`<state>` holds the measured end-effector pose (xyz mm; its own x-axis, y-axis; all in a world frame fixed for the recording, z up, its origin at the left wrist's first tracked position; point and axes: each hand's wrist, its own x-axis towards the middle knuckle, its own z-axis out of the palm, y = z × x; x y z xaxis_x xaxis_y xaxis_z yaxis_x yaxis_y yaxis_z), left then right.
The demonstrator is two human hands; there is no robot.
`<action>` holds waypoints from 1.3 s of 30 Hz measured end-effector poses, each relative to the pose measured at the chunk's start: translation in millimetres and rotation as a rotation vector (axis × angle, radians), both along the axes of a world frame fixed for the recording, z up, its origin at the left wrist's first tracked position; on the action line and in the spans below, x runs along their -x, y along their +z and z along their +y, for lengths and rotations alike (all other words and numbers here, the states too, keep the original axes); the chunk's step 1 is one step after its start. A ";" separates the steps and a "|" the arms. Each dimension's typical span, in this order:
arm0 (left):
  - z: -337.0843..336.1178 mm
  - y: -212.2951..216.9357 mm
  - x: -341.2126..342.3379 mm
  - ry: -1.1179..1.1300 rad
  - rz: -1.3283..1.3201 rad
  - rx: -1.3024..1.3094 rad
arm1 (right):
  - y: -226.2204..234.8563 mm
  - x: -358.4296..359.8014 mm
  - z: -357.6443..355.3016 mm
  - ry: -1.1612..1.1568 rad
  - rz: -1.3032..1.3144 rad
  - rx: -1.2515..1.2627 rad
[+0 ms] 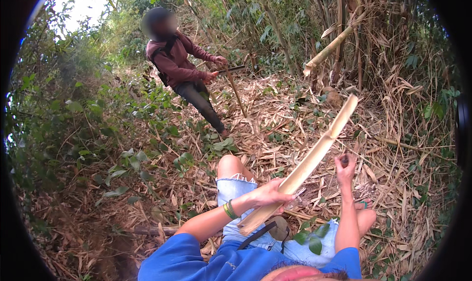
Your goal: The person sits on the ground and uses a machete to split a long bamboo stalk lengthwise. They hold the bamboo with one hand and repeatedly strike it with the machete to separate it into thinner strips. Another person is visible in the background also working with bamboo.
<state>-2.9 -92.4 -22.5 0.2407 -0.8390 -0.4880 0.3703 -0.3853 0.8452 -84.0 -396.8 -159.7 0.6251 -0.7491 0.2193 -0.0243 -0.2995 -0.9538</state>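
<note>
A long split length of bamboo (313,155), pale and hollow on its open inner side, slants from my lap up to the right. A node crosses it in its upper part. My left hand (270,193) is wrapped round its lower part. To the right of the bamboo, my right hand (345,168) is raised and closed, apart from the bamboo. Something small and dark shows at its fingers, but its kind cannot be made out. Below the left hand, a dark strap and a greyish-brown item (280,228) lie on my lap.
Ahead to the left, a co-worker (174,59) holds a long dark blade (232,69) against an upright stick (237,95). A cut bamboo pole (334,45) juts from the clump at upper right. Dry leaves (265,133) cover the ground; leafy shrubs (123,133) stand left.
</note>
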 end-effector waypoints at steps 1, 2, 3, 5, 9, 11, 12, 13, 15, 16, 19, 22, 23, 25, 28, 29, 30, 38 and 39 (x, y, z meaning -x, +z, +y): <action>-10.0 -1.3 -1.3 0.025 -0.007 0.048 | 6.1 3.6 4.5 0.072 0.094 0.047; -15.3 -1.5 -2.1 0.067 0.056 0.054 | 19.1 4.4 19.7 0.134 0.134 0.099; -21.5 -1.4 -2.1 0.095 0.027 0.055 | 31.9 4.2 35.6 0.191 0.172 0.150; -34.0 -1.3 -2.1 0.138 -0.032 0.056 | 33.0 3.4 54.1 0.301 0.034 0.325; -31.2 9.0 -1.2 0.130 -0.110 0.036 | 51.5 6.1 72.4 0.276 0.076 0.523; -26.3 13.2 -3.4 0.072 -0.163 0.015 | 42.4 3.6 58.9 0.242 0.104 0.476; -26.1 19.9 -2.4 0.048 -0.184 -0.010 | 41.0 2.6 50.7 0.216 0.072 0.507; -26.4 26.1 0.7 0.019 -0.203 -0.032 | 52.2 9.9 39.8 0.236 0.201 0.459; -18.9 36.6 3.8 -0.052 -0.091 -0.049 | 39.4 9.0 10.6 0.027 0.217 0.391; -13.2 34.1 7.2 -0.050 -0.085 -0.010 | 33.4 10.2 -2.7 -0.059 0.225 0.351; 5.6 23.3 4.3 -0.017 -0.091 -0.011 | 42.9 -1.1 11.5 0.044 0.153 0.186; -3.5 37.5 6.0 0.061 -0.076 -0.021 | 45.7 5.5 45.0 0.232 0.152 0.422; -3.9 41.7 7.1 0.037 -0.072 -0.042 | 42.1 6.6 49.8 0.217 0.020 0.560; 3.1 54.4 11.8 -0.002 -0.101 -0.062 | 41.4 9.6 32.8 0.208 0.181 0.566; 34.1 53.8 21.3 -0.028 -0.034 -0.128 | 30.8 14.6 -19.8 0.019 0.274 0.279; 44.1 52.5 22.2 -0.026 0.000 -0.156 | 24.9 15.0 -33.4 -0.044 0.314 0.184; 50.2 49.5 21.2 -0.011 0.021 -0.154 | 27.5 11.8 -29.7 -0.019 0.256 0.194; 44.1 47.1 11.1 -0.006 -0.065 -0.170 | 33.6 5.8 35.8 0.289 0.064 0.616; 51.4 50.9 14.7 -0.010 -0.063 -0.188 | 30.7 6.6 22.0 0.275 0.091 0.612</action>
<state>-17.6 -41.0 28.3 0.2679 -0.7369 -0.6206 0.3148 -0.5418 0.7793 -90.5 -374.8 -129.0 0.8115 -0.3177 0.4905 0.0577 -0.7916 -0.6083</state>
